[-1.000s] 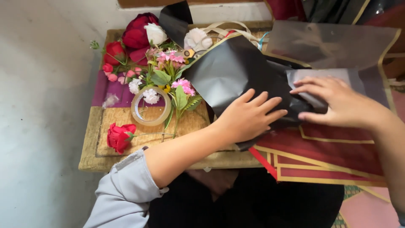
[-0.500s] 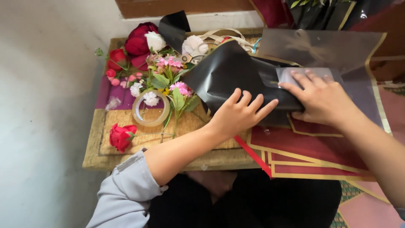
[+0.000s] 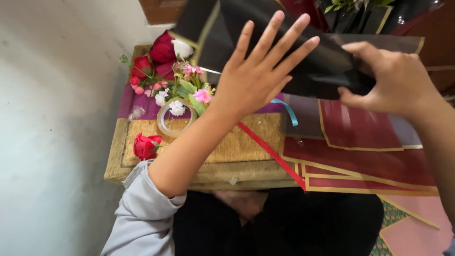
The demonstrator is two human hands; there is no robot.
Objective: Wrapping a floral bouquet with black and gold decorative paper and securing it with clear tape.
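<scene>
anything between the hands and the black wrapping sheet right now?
Nothing visible. The left hand lies flat with fingers spread against the black wrapping sheet, and the right hand pinches its edge. The flowers and tape roll lie on the low table, off to the side of both hands.

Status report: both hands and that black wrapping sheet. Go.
Left hand open, fingers spread flat against black wrapping sheet. Right hand pinching sheet's edge, sheet raised off the table. Tape roll and flowers lie left, apart.
</scene>
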